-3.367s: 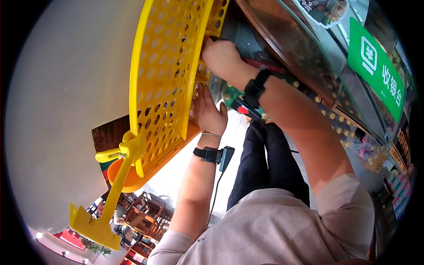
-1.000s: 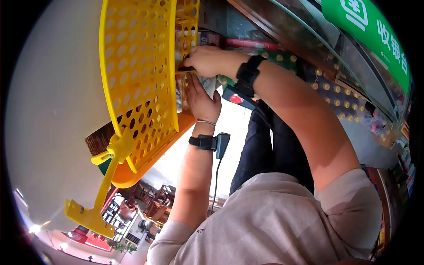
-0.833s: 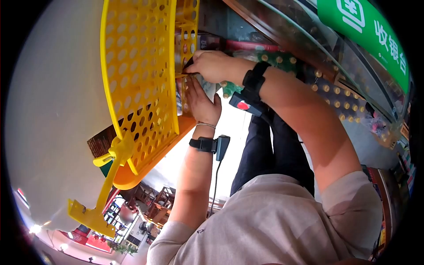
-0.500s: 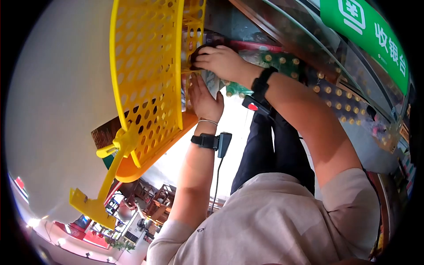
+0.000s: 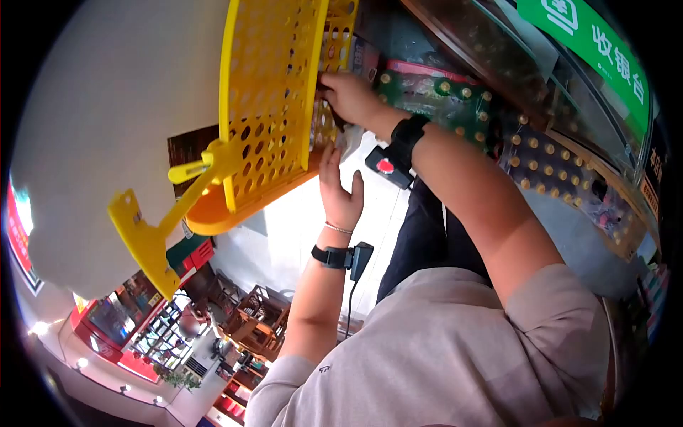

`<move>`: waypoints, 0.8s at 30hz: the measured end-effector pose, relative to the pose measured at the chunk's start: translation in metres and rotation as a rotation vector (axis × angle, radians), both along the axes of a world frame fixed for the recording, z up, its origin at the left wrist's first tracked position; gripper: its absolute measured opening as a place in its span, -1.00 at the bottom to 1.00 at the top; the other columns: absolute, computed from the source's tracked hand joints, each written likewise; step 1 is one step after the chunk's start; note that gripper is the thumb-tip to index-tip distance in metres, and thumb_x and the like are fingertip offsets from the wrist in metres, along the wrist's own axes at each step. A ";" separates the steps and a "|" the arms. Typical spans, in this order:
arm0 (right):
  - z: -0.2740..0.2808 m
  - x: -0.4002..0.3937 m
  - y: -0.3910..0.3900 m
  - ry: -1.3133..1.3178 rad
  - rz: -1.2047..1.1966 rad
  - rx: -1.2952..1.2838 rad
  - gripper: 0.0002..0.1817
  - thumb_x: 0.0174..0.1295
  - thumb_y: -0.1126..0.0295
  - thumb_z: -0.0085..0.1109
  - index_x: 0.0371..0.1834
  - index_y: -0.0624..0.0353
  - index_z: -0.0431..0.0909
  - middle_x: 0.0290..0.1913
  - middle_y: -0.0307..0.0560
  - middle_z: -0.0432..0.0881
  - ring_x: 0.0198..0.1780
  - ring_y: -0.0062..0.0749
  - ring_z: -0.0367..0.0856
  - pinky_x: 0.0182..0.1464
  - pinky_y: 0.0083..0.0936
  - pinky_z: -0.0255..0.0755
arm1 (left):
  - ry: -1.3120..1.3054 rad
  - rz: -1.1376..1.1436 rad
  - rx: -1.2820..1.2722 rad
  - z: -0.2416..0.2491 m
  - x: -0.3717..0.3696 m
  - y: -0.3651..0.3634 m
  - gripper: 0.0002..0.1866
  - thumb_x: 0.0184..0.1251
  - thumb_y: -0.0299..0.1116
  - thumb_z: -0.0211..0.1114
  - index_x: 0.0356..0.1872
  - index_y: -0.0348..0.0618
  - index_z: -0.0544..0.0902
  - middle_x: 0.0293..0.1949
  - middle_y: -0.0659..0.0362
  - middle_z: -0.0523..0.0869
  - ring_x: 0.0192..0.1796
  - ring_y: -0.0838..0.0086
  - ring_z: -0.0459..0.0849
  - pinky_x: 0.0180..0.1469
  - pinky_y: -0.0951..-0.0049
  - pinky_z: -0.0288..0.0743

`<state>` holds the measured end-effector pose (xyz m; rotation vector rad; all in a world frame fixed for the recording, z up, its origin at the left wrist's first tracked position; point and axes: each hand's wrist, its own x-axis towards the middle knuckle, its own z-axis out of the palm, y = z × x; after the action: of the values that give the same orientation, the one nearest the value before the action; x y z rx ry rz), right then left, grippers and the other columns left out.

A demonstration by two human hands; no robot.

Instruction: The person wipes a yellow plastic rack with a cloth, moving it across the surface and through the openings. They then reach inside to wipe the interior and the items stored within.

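A yellow perforated rack (image 5: 277, 92) with round holes stands in front of me, with an orange base rim (image 5: 213, 217) along its lower end. My right hand (image 5: 352, 99) reaches to the rack's side, its fingers bent and closed around something dark at the edge; most of that thing is hidden. Closer to me, my left hand (image 5: 341, 196) is open, fingers stretched upward, just short of the rack and holding nothing. Each wrist wears a black strap with a small device, and a thin bracelet circles the left wrist.
Plastic-wrapped packs of green bottles (image 5: 455, 99) and another pack of capped bottles (image 5: 548, 160) sit right of the rack. Above them is a glass-sided counter with a green sign (image 5: 597, 50). A yellow bracket (image 5: 146, 242) juts out left. Wooden chairs (image 5: 256, 317) stand beyond.
The view has shifted, so the rack appears further right. My left hand has come off the rack's side and is now apart from it. My right hand stays at the rack, the dark thing less visible.
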<state>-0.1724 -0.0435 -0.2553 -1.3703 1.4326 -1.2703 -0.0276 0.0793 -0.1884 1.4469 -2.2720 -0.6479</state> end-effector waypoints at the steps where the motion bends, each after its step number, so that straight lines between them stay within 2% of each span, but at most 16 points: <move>1: -0.005 0.001 0.001 0.052 0.000 0.019 -0.73 0.17 0.53 0.15 -0.04 0.17 0.61 -0.18 0.19 0.66 -0.11 0.10 0.64 -0.09 -0.22 0.51 | 0.040 0.032 0.074 0.004 0.009 0.009 -0.52 0.13 -0.61 0.24 0.14 -0.31 0.47 0.17 -0.14 0.50 0.15 -0.01 0.53 0.19 0.20 0.45; 3: -0.004 0.002 0.005 0.056 -0.016 0.054 -0.74 0.17 0.49 0.20 -0.05 0.19 0.61 -0.18 0.18 0.67 -0.12 0.09 0.65 -0.11 -0.23 0.52 | 0.132 0.091 0.224 0.012 0.028 0.024 -0.58 0.13 -0.65 0.25 0.07 -0.29 0.52 0.12 -0.06 0.56 0.09 0.12 0.61 0.11 0.30 0.52; 4: -0.004 0.003 0.011 0.059 -0.081 0.032 -0.74 0.18 0.47 0.21 -0.05 0.20 0.62 -0.18 0.18 0.67 -0.12 0.09 0.65 -0.11 -0.24 0.52 | 0.228 0.193 0.241 0.017 0.035 0.031 -0.66 0.14 -0.69 0.24 -0.02 -0.27 0.55 0.00 0.05 0.61 0.00 0.29 0.67 -0.01 0.43 0.57; 5: -0.010 0.003 0.018 0.064 -0.150 0.009 -0.75 0.18 0.45 0.23 -0.06 0.20 0.62 -0.18 0.18 0.67 -0.13 0.09 0.65 -0.11 -0.24 0.53 | 0.257 0.240 0.239 0.025 0.043 0.034 -0.72 0.20 -0.68 0.23 -0.06 -0.27 0.55 -0.08 0.09 0.60 -0.06 0.36 0.66 -0.02 0.42 0.57; 7: -0.016 -0.006 0.039 0.092 -0.282 0.055 -0.77 0.18 0.41 0.27 -0.10 0.21 0.64 -0.21 0.19 0.68 -0.16 0.07 0.66 -0.16 -0.28 0.53 | 0.275 0.250 0.106 0.034 0.062 0.035 -0.80 0.30 -0.66 0.23 -0.09 -0.25 0.51 -0.09 0.17 0.58 -0.10 0.50 0.61 -0.03 0.54 0.51; 9: -0.039 -0.010 0.060 0.075 -0.249 0.280 -0.78 0.21 0.43 0.26 -0.10 0.25 0.63 -0.27 0.13 0.71 -0.23 -0.11 0.71 -0.20 -0.38 0.53 | 0.280 0.286 -0.076 0.052 0.076 0.030 -0.80 0.31 -0.63 0.24 -0.10 -0.25 0.47 -0.13 0.19 0.54 -0.15 0.53 0.55 -0.06 0.57 0.46; 10: -0.049 -0.011 0.071 -0.141 -0.196 0.406 -0.78 0.24 0.43 0.24 -0.08 0.28 0.62 -0.29 0.06 0.72 -0.26 -0.23 0.70 -0.21 -0.43 0.52 | 0.289 0.289 -0.191 0.063 0.077 0.027 -0.77 0.31 -0.62 0.24 -0.08 -0.22 0.44 -0.14 0.19 0.50 -0.12 0.52 0.51 -0.02 0.55 0.42; 11: -0.053 -0.012 0.080 -0.360 -0.142 0.523 -0.78 0.26 0.44 0.22 -0.07 0.30 0.62 -0.30 -0.02 0.73 -0.29 -0.36 0.69 -0.21 -0.47 0.52 | 0.141 0.220 -0.346 0.076 0.083 0.022 -0.72 0.31 -0.57 0.26 -0.03 -0.22 0.41 -0.05 0.13 0.47 -0.04 0.43 0.49 0.08 0.47 0.39; 12: -0.044 -0.013 0.090 -0.444 -0.121 0.556 -0.75 0.32 0.44 0.16 0.00 0.32 0.58 -0.21 -0.12 0.70 -0.23 -0.52 0.63 -0.17 -0.52 0.51 | 0.110 0.185 -0.482 0.087 0.085 0.016 -0.70 0.31 -0.54 0.26 0.00 -0.25 0.40 -0.02 0.07 0.44 0.03 0.33 0.46 0.13 0.37 0.35; 13: -0.039 -0.009 0.094 -0.532 -0.171 0.497 -0.72 0.30 0.43 0.17 0.02 0.31 0.58 -0.20 -0.08 0.70 -0.19 -0.48 0.64 -0.15 -0.52 0.52 | 0.084 0.149 -0.623 0.096 0.084 0.008 -0.66 0.30 -0.51 0.26 0.04 -0.27 0.39 0.02 0.00 0.42 0.10 0.22 0.43 0.19 0.26 0.32; 15: -0.016 0.005 0.098 -0.707 -0.256 0.374 -0.68 0.26 0.40 0.18 0.06 0.29 0.57 -0.19 0.00 0.69 -0.12 -0.42 0.67 -0.11 -0.52 0.53 | 0.078 0.077 -0.776 0.112 0.084 -0.009 -0.58 0.31 -0.44 0.27 0.12 -0.30 0.35 0.12 -0.07 0.37 0.20 0.15 0.38 0.25 0.19 0.26; 16: 0.004 0.008 0.101 -0.849 -0.240 0.391 -0.60 0.27 0.41 0.16 0.16 0.34 0.50 -0.05 0.06 0.67 -0.03 -0.39 0.64 -0.02 -0.52 0.50 | 0.066 0.040 -0.847 0.121 0.085 -0.014 -0.53 0.32 -0.40 0.27 0.17 -0.32 0.33 0.17 -0.11 0.35 0.25 0.11 0.36 0.28 0.16 0.23; 19: 0.025 0.029 0.087 -0.544 -0.381 0.157 -0.53 0.27 0.38 0.17 0.23 0.35 0.46 0.04 0.13 0.66 0.00 -0.29 0.65 0.04 -0.50 0.48 | 0.092 -0.012 -0.875 0.142 0.075 -0.034 -0.51 0.34 -0.36 0.28 0.21 -0.27 0.32 0.25 -0.05 0.31 0.34 0.19 0.30 0.31 0.24 0.22; 20: 0.034 0.030 0.085 -0.478 -0.384 0.202 -0.46 0.27 0.31 0.18 0.28 0.34 0.41 0.11 0.18 0.63 0.05 -0.24 0.64 0.06 -0.48 0.48 | 0.018 -0.047 -0.889 0.147 0.077 -0.040 -0.46 0.35 -0.34 0.27 0.26 -0.30 0.29 0.27 -0.06 0.31 0.36 0.15 0.29 0.34 0.20 0.21; 23: 0.037 0.029 0.073 -0.531 -0.329 0.276 -0.43 0.25 0.25 0.18 0.29 0.31 0.41 0.13 0.19 0.60 0.10 -0.16 0.62 0.11 -0.44 0.45 | -0.056 -0.132 -0.962 0.157 0.075 -0.055 -0.46 0.36 -0.27 0.25 0.26 -0.29 0.33 0.24 -0.06 0.40 0.32 0.15 0.31 0.32 0.19 0.21; 24: 0.042 0.033 0.073 -0.412 -0.356 0.231 -0.47 0.27 0.29 0.17 0.29 0.29 0.43 0.12 0.15 0.59 0.10 -0.18 0.60 0.11 -0.45 0.44 | -0.063 -0.145 -0.954 0.158 0.075 -0.057 -0.48 0.36 -0.26 0.25 0.25 -0.28 0.35 0.23 -0.05 0.43 0.32 0.15 0.32 0.32 0.18 0.20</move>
<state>-0.1396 0.0299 -0.2136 -0.6675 1.5069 -1.4534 0.0478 0.0224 -0.0299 0.8272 -2.2199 0.4357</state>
